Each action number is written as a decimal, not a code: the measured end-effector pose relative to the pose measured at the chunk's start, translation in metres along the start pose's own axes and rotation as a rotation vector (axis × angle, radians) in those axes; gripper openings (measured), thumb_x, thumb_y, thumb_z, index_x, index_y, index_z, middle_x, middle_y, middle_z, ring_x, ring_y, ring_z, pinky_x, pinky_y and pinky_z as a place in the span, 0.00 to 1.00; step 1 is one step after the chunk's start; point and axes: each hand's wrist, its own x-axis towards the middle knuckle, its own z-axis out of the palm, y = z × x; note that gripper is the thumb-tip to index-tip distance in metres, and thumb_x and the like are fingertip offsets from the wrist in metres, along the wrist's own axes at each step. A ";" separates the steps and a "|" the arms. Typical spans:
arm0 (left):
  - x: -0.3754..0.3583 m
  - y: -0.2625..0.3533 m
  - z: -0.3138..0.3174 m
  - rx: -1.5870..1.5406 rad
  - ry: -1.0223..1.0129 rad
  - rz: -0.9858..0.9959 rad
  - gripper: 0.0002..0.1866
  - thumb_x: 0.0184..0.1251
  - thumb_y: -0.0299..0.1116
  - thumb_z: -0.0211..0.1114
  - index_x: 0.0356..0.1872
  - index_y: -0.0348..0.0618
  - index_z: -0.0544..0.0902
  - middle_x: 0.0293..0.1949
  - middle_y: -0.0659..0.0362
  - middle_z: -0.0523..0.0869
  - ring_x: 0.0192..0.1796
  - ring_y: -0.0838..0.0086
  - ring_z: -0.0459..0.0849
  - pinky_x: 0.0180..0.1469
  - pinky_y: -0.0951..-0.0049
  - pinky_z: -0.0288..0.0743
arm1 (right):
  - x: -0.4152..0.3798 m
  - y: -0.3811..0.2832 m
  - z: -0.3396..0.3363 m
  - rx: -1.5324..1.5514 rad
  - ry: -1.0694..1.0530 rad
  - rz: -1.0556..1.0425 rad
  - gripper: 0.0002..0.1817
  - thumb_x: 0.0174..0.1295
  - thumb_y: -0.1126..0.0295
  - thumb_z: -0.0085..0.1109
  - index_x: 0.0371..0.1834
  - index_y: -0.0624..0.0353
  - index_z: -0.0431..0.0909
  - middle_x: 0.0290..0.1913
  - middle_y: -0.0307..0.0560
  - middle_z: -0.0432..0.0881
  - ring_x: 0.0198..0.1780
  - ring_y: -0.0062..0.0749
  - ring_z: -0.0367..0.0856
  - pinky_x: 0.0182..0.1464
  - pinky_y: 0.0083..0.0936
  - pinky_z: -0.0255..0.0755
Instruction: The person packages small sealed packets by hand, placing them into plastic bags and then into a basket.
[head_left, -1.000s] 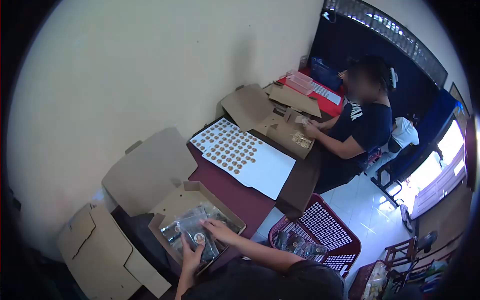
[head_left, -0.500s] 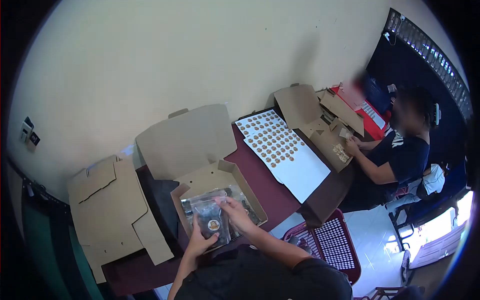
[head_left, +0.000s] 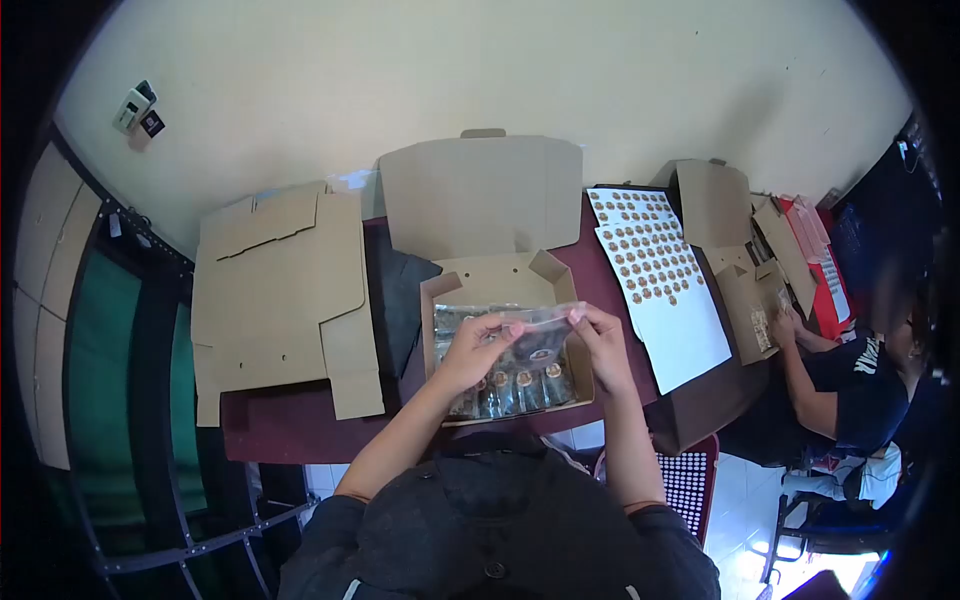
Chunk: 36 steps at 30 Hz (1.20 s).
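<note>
A clear zip bag [head_left: 541, 350] with a round gold-brown sticker and dark contents is stretched between my hands above an open cardboard box [head_left: 585, 372]. My left hand [head_left: 476, 352] pinches the left end of the bag's top edge. At the right end of that same edge, the fingers of my right hand [head_left: 603, 346] are closed. Inside the box lie several similar stickered bags [head_left: 513, 396], partly covered by my hands and the held bag. The box's lid [head_left: 480, 195] stands up behind it.
Flattened cardboard boxes [head_left: 275, 300] are stacked at the left. Right of my box lie sticker sheets [head_left: 680, 345] on the dark red table [head_left: 610, 265]. Further right, a co-worker [head_left: 840, 385] handles things over another open box [head_left: 735, 310]. A basket [head_left: 690, 490] is below the table.
My left hand has moved from the bag's lower part to its top edge. My right hand now grips the opposite end. The camera view has levelled and turned.
</note>
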 end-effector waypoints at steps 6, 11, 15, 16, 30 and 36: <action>-0.019 -0.019 -0.035 0.281 0.132 0.032 0.13 0.65 0.35 0.58 0.44 0.36 0.79 0.50 0.53 0.78 0.52 0.67 0.76 0.60 0.68 0.64 | 0.028 0.058 -0.032 0.503 0.288 0.025 0.13 0.68 0.62 0.47 0.44 0.60 0.75 0.42 0.40 0.79 0.44 0.24 0.75 0.47 0.23 0.68; -0.065 -0.072 -0.049 1.425 0.102 -0.123 0.35 0.49 0.37 0.70 0.61 0.45 0.67 0.63 0.50 0.64 0.67 0.49 0.59 0.69 0.48 0.45 | 0.016 0.163 -0.041 0.563 0.298 0.341 0.15 0.69 0.63 0.42 0.47 0.62 0.72 0.44 0.46 0.78 0.48 0.33 0.76 0.54 0.31 0.69; -0.089 -0.106 -0.043 1.390 -0.083 -0.184 0.41 0.45 0.45 0.71 0.63 0.47 0.65 0.65 0.54 0.64 0.69 0.47 0.52 0.70 0.48 0.39 | -0.009 0.177 0.003 0.001 0.042 0.574 0.34 0.62 0.61 0.56 0.69 0.55 0.53 0.53 0.52 0.72 0.50 0.40 0.74 0.50 0.31 0.71; -0.093 -0.114 -0.041 1.397 -0.086 -0.166 0.41 0.45 0.45 0.71 0.63 0.47 0.65 0.65 0.54 0.64 0.69 0.47 0.52 0.70 0.48 0.39 | -0.014 0.191 0.007 -0.263 -0.075 0.525 0.38 0.59 0.62 0.60 0.70 0.54 0.52 0.55 0.57 0.70 0.52 0.43 0.73 0.52 0.33 0.69; -0.096 -0.132 -0.043 1.427 -0.129 -0.090 0.35 0.52 0.52 0.64 0.60 0.44 0.69 0.63 0.51 0.66 0.66 0.55 0.61 0.69 0.48 0.41 | -0.049 0.205 0.037 -0.914 -0.133 0.107 0.41 0.55 0.56 0.60 0.71 0.35 0.50 0.64 0.69 0.58 0.63 0.64 0.57 0.62 0.49 0.55; -0.099 -0.138 -0.048 1.427 -0.164 -0.080 0.36 0.54 0.52 0.62 0.61 0.42 0.68 0.64 0.51 0.65 0.67 0.54 0.61 0.70 0.48 0.38 | -0.050 0.219 0.026 -0.919 -0.254 0.095 0.31 0.54 0.54 0.60 0.63 0.40 0.65 0.63 0.65 0.61 0.65 0.61 0.57 0.63 0.47 0.55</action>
